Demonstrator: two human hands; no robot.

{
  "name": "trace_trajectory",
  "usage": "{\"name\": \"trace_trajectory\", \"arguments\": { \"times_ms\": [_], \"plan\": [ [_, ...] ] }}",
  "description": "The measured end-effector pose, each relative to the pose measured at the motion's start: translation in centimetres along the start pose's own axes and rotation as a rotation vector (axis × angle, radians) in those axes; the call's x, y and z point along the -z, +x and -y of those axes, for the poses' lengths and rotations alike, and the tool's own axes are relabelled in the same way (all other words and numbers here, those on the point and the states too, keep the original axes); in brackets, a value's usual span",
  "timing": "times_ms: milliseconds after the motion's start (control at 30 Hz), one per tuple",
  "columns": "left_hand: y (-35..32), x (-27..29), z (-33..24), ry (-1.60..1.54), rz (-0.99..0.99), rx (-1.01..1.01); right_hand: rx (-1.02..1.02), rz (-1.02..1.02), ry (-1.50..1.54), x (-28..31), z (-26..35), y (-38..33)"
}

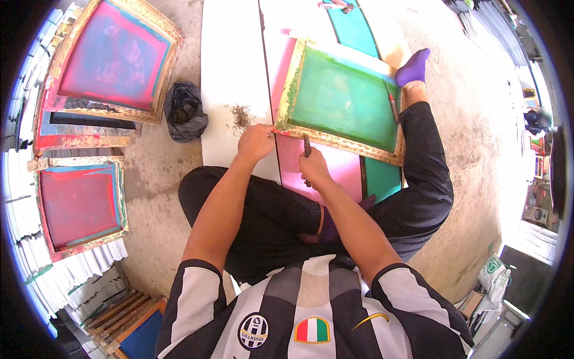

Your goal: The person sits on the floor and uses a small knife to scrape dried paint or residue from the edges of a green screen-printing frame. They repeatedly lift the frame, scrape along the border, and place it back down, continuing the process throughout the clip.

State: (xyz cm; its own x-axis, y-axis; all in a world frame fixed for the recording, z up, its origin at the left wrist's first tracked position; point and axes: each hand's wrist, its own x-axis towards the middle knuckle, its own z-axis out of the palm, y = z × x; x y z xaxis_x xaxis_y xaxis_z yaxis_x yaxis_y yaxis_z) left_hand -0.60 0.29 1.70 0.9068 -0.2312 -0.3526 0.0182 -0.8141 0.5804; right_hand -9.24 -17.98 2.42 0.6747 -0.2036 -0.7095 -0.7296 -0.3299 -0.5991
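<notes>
A wooden screen-printing frame with green-coated mesh lies tilted before me, its far right corner by my socked foot. My left hand is closed at the frame's near left corner, fingertips beside a small red piece; what they pinch is too small to make out. My right hand grips a dark, narrow hand tool, upper end close to the frame's near edge; its kind is unclear. On the mesh's right side rests a thin tool with a red handle. Small dark scraps are piled left of the frame.
Under the frame are white, pink and teal panels. A black plastic bag sits to the left. Farther left, pink-meshed frames and a red-meshed frame lie by paper stacks. Another person's hand shows at the top edge.
</notes>
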Motion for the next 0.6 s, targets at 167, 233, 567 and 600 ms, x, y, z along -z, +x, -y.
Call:
{"name": "trace_trajectory", "arguments": {
  "times_ms": [167,233,567,600],
  "plan": [
    [0.0,0.1,-0.4,0.006,0.01,0.029,0.085,0.075,0.183,-0.2,-2.6,1.9],
    [-0.1,-0.1,0.1,-0.038,-0.009,0.023,0.104,0.141,0.331,-0.3,-3.6,2.4],
    [-2.4,0.4,-1.8,0.119,-0.112,-0.386,0.208,0.353,0.303,-0.5,-3.8,1.2],
    [-2.5,0.3,-1.8,0.152,-0.099,-0.411,0.224,0.367,0.281,-0.7,-3.3,1.1]
  ]
}}
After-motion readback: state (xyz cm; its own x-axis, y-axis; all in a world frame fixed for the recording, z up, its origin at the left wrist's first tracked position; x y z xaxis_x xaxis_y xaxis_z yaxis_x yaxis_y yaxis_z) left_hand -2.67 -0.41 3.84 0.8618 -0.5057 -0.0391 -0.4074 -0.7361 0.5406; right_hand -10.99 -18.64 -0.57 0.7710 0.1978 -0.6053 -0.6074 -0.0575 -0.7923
